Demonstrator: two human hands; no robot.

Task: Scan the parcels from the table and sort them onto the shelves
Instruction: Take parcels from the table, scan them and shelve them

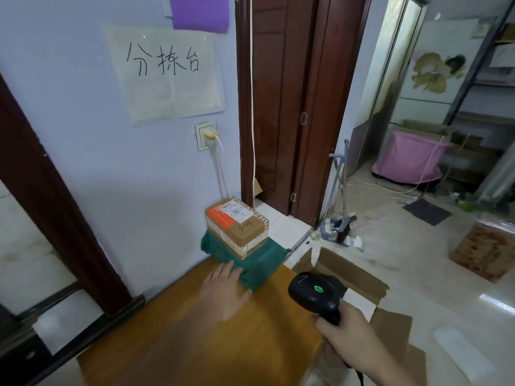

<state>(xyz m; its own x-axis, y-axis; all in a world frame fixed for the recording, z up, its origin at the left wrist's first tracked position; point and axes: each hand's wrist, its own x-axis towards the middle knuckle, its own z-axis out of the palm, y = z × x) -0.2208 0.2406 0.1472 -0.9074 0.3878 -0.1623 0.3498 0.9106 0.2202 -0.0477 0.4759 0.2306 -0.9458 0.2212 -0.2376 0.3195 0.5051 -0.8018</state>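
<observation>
With the left hand [225,288] spread beside the green package [250,260] and the right hand [345,327] gripping the barcode scanner [315,293], the taped cardboard parcel [239,227] looks stiff and light, best gripped by opposite sides.

You have two parcels at the table's [178,341] far right corner: one cardboard box [238,228] stacked on one green bag [255,263]. You hold one barcode scanner [316,295]. On the floor sit two more cardboard boxes: one open [351,277], one closed [483,250]
</observation>
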